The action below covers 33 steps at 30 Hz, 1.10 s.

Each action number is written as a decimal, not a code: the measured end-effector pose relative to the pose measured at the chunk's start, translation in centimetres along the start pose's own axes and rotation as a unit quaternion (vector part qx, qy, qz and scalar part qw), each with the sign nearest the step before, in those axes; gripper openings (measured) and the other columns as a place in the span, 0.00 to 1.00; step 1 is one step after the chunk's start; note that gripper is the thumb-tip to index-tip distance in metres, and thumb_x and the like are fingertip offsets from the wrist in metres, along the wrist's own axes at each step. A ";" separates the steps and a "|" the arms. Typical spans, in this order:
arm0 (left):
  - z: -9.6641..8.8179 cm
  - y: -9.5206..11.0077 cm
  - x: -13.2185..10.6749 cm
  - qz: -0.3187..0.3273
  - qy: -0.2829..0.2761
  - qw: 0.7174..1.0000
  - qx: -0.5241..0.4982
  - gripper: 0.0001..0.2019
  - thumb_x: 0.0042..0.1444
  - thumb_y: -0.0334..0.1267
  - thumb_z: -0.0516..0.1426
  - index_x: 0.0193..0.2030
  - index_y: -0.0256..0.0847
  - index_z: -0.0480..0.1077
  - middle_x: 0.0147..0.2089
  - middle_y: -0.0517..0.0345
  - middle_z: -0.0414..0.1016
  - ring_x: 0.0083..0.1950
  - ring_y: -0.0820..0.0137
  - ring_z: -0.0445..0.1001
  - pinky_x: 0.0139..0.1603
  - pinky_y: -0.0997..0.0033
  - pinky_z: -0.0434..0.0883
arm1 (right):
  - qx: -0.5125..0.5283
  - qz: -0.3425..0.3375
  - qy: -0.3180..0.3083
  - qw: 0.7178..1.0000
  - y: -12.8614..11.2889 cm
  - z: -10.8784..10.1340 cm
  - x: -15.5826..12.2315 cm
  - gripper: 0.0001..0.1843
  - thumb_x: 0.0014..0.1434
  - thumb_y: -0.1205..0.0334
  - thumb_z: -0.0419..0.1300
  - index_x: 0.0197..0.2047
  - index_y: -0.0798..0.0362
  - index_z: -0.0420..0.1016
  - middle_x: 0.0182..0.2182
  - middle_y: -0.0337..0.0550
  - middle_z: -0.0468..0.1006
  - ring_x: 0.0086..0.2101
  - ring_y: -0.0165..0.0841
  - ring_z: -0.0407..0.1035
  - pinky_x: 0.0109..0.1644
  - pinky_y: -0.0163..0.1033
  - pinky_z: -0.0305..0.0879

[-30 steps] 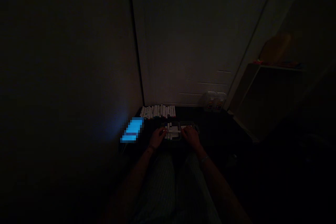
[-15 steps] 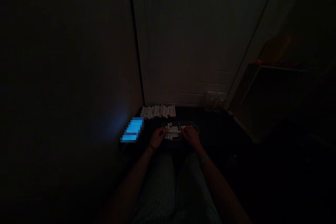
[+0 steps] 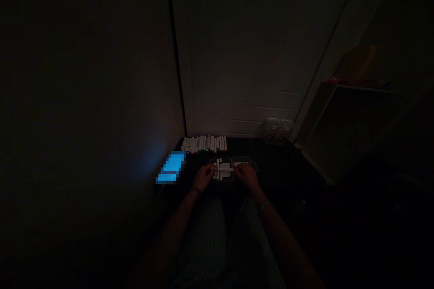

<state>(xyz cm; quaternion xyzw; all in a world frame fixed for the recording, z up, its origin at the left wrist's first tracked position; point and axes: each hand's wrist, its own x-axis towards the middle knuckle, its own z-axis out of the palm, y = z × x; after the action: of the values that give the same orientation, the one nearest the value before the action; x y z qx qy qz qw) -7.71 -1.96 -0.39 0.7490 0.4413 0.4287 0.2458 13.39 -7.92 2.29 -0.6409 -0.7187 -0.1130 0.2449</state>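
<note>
**Holding a white marker crosswise over an open case in a dim room**

Both hands meet low in the middle of the frame, above a small dark case (image 3: 253,165) that lies on a dark surface at the foot of a pale wall. The left hand (image 3: 204,176) has its grip closed on the left end of a white marker (image 3: 224,169). The right hand (image 3: 247,175) has its grip closed on the other end. The marker lies level between them, running left to right across the case, just above the case's left half. Under it, more white markers stand side by side in the case, pointing away from the person. The light is too weak to pick out single fingers or to tell how firmly each one presses.

A bracelet (image 3: 263,205) shows on the right wrist. Both forearms reach up from the bottom edge of the frame, and striped trousers (image 3: 210,239) fill the space between them.

Further up the frame, a row of markers (image 3: 204,143) lies packed together close against the wall, well apart from the hands. A glowing blue screen (image 3: 172,167) sits left of the case, near the left hand but not touching it. Two small pale containers (image 3: 278,130) stand side by side against the wall to the upper right of the case. At the right of the frame is a shelf (image 3: 356,86), with things on top too dark to make out.
</note>
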 end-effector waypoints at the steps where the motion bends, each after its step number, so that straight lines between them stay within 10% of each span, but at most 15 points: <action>1: 0.0 0.0 0.0 -0.002 0.000 1.000 0.001 0.16 0.51 0.47 0.49 0.40 0.41 0.70 0.38 0.55 0.72 0.39 0.69 0.68 0.42 0.70 0.64 | 0.001 -0.001 0.001 1.000 0.0 0.0 0.0 0.19 0.61 0.54 0.43 0.30 0.52 0.70 0.32 0.43 0.72 0.38 0.30 0.64 0.41 0.32 0.54; 33: 0.0 0.3 0.0 -0.008 -0.010 1.000 -0.003 0.17 0.51 0.47 0.49 0.40 0.39 0.70 0.38 0.55 0.72 0.40 0.69 0.68 0.43 0.70 0.64 | 0.015 -0.007 0.003 1.000 0.4 0.1 0.0 0.19 0.61 0.54 0.42 0.30 0.52 0.69 0.32 0.43 0.71 0.37 0.29 0.63 0.40 0.31 0.53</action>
<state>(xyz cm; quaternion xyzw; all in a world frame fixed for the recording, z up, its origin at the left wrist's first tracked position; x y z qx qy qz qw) -7.61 -2.09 -0.16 0.7491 0.4433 0.4206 0.2557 13.72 -7.78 2.14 -0.6318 -0.7239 -0.1055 0.2562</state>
